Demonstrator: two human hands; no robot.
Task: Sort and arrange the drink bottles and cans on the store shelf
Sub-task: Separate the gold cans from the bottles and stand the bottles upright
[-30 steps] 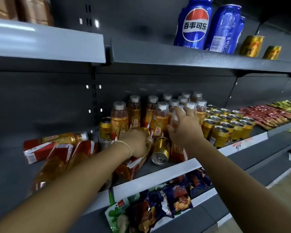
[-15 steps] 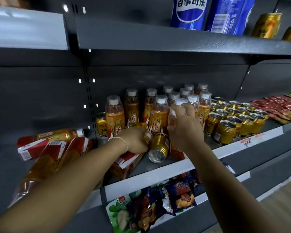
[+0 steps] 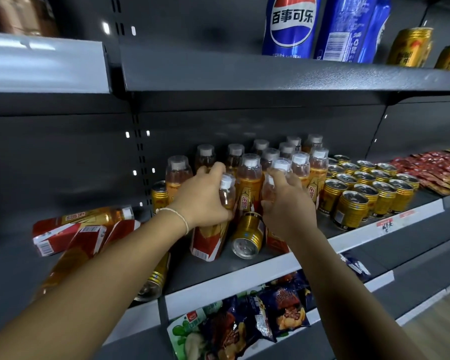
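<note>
so the left hand (image 3: 203,201) has its fingers curled round the shoulder of a red-label bottle (image 3: 205,242), which stands near the front of the middle shelf (image 3: 244,278), cap up and leaning a little; the right hand (image 3: 286,211) is wrapped round a second bottle (image 3: 274,240) just beside it, and that one is mostly hidden behind the palm and wrist, only a bit of label and clear top showing; a gold can (image 3: 247,236) lies on its side between the two, end facing out; another lying can (image 3: 153,279) is half covered by the left forearm; the fallen bottles (image 3: 83,224) on the left are blurry and partly behind the arm too, can't count them properly; the standing bottles (image 3: 250,175) and upright gold cans (image 3: 369,188) sit behind and to the right; the Pepsi cans (image 3: 291,27) up top are cut off by the frame edge; compared with half a second back, the left hand's bottle was lying low with its base toward the camera and now it's tipped up, while the right hand hasn't let go of its bottle.
</note>
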